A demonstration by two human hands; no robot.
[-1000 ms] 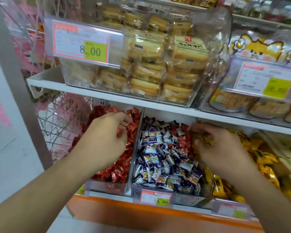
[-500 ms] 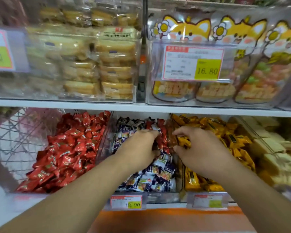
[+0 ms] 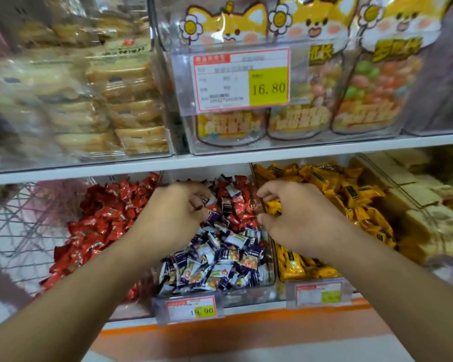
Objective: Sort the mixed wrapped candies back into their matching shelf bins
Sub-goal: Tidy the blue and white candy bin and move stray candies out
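Red-wrapped candies [image 3: 239, 207] are lying mixed among the purple-and-white ones at the back of the middle bin [image 3: 220, 292], and with both hands working close together there, a loosely pinched wrapper risks slipping and dropping into the wrong bin. The left hand [image 3: 177, 215] is curling its fingers down into that pile, though what it is holding is hidden, while the right hand [image 3: 294, 218] is pinching a yellow candy [image 3: 272, 207] by the divider beside the yellow bin [image 3: 324, 280]

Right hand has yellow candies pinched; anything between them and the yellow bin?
Only the clear divider wall at the yellow bin's left edge, low beside the right hand; the yellow candies in its grip sit about over it.
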